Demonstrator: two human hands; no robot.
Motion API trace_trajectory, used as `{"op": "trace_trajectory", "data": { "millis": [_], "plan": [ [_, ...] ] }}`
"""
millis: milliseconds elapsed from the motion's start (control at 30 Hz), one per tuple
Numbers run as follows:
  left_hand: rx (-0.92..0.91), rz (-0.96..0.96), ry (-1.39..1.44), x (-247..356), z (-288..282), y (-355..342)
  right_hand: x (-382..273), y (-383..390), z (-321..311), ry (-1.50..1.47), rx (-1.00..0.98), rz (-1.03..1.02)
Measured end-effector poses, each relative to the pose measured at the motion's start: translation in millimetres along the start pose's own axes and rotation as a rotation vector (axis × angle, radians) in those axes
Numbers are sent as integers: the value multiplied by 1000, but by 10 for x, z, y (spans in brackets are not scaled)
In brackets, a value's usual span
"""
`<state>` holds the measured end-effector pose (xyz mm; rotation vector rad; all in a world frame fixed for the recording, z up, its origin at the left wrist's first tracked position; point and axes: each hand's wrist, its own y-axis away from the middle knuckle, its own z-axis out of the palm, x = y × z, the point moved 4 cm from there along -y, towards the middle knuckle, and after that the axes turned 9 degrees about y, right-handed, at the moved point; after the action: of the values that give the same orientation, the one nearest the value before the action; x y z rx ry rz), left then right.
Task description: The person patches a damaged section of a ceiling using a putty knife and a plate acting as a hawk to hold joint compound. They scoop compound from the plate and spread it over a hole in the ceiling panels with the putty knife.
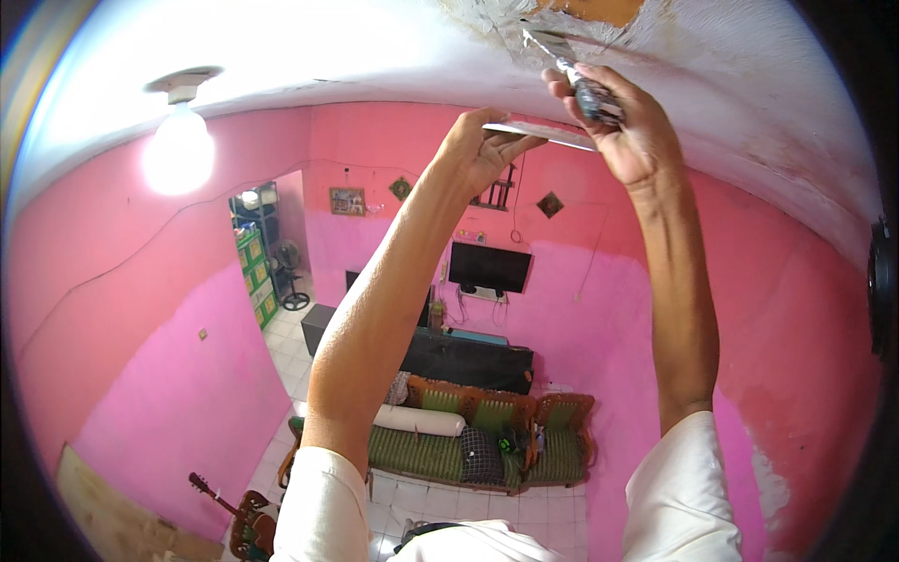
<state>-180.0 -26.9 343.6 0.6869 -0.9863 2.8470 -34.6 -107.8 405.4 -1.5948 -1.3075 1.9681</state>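
Both my arms reach up toward the white ceiling (375,56). My right hand (639,136) is closed round the smeared dark handle of a putty knife (596,97). Its blade points up and left, at or very near the rough plaster; contact is hard to judge. Just beyond the blade is a brown-orange patch (599,9) with ragged white edges. Lower and to the left, my left hand (479,155) grips a thin, flat, pale plate (548,134), seen nearly edge-on. The plate's upper face shows only as a narrow whitish strip.
A lit bulb (179,150) hangs from the ceiling at left. Far below stand a green-cushioned wooden sofa (417,448), a matching chair (562,440) and a guitar (253,520). A television (490,268) is on the pink wall (590,309). A fan (292,272) stands near the doorway.
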Motion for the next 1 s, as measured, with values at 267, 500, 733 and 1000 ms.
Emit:
{"op": "trace_trajectory", "data": {
  "millis": [267,500,733,1000],
  "plan": [
    [42,-57,91,-28,86,384,-36,633,-302,476,71,139],
    [161,-110,52,-222,-373,802,532,1155,-585,785,86,199],
    [121,-45,-48,-342,-970,876,901,1190,-659,453,171,345],
    [311,35,-109,-301,-1486,1312,998,273,-598,124,346,147]
  ]
}}
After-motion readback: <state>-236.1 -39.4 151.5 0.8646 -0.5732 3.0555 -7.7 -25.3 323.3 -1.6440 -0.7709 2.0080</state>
